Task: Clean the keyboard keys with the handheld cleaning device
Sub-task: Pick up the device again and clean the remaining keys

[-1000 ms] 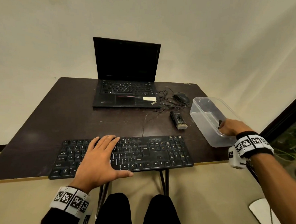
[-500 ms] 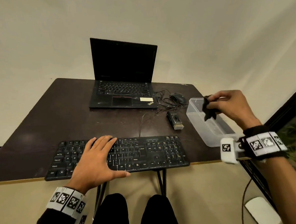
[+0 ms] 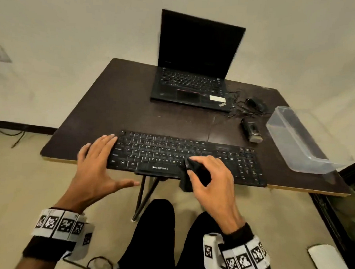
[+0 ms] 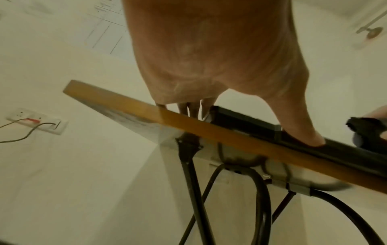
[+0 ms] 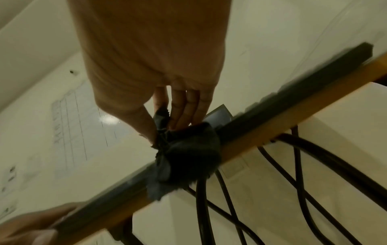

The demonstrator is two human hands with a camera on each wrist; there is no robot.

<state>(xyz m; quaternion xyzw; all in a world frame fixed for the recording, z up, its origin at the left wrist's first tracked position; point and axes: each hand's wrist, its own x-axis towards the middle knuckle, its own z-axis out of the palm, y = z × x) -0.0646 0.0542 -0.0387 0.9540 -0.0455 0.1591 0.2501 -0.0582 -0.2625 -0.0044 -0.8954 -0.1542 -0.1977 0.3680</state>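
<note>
Your left hand [image 3: 96, 167] lies flat with fingers spread over the left end of the black keyboard [image 3: 183, 157], thumb stretched out past the bench [image 3: 116, 108] front edge; that grip holds nothing. Your right hand [image 3: 209, 177] pinches a black cloth [image 3: 193, 172] between thumb and fingertips, low on the keys just right of the space bar, and part of the cloth hangs down over the keyboard's near edge. The keyboard sits along the front edge of the bench, its middle slightly overhanging. Behind it a strip of bare dark top runs back to the open laptop [image 3: 196, 63]. To the right, a small handheld cleaning device [image 3: 252, 131] lies between the keyboard's far edge and a mouse [image 3: 256, 103] with tangled cable; a clear plastic tub [image 3: 299, 140] stands at the bench's right edge
</note>
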